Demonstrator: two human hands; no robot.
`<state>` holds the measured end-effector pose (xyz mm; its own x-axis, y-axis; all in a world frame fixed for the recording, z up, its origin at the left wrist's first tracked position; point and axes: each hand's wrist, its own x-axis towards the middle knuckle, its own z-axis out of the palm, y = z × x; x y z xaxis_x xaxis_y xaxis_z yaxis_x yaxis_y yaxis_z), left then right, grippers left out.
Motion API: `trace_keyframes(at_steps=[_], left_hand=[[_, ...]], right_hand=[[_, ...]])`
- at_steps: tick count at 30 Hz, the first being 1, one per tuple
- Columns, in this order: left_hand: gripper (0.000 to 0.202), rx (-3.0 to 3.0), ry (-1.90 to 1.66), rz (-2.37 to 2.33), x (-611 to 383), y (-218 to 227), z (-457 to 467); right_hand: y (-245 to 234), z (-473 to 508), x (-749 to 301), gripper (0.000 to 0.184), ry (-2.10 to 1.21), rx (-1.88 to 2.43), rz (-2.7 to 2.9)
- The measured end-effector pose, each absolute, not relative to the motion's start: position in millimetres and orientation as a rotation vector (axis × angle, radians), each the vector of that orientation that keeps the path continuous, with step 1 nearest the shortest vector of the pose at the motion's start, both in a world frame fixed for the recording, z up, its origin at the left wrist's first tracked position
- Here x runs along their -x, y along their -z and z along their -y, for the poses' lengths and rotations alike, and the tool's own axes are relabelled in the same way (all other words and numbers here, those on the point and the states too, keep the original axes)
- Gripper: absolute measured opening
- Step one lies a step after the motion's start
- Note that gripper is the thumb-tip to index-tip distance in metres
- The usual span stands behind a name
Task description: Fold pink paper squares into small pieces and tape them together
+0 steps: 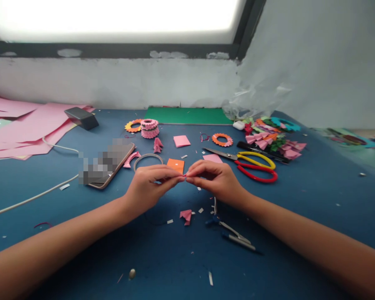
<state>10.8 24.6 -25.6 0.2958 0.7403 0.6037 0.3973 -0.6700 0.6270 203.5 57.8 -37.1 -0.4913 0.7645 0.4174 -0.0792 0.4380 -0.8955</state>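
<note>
My left hand (150, 183) and my right hand (214, 177) meet fingertip to fingertip above the blue table (315, 200). Both pinch a tiny pink paper piece (185, 178) between thumb and fingers. A folded pink paper bit (186, 216) lies just below my hands. An orange paper square (176, 165) and a pink square (212, 158) lie just behind them. Red and yellow scissors (250, 163) rest to the right of my right hand.
A phone (108, 165) with a white cable (34, 196) lies at left, near pink sheets (21, 125). Paper rings (149, 127), a green sheet (187, 115) and a pile of folded pieces (271, 137) sit further back. A compass tool (231, 231) lies near me.
</note>
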Motion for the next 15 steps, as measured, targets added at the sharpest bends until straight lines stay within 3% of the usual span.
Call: trace_keyframes(at_steps=[9, 15], left_hand=[[0.005, -2.135, -1.362, -1.095, -16.4, 28.1, -19.5], [0.006, -2.053, -1.256, -1.127, -15.4, 28.6, -21.7]], right_hand=[[39.2, -52.2, -198.4, 0.016, -1.290, 0.673, 1.630], [38.9, -52.5, -202.0, 0.011, -1.128, 0.646, 1.798]])
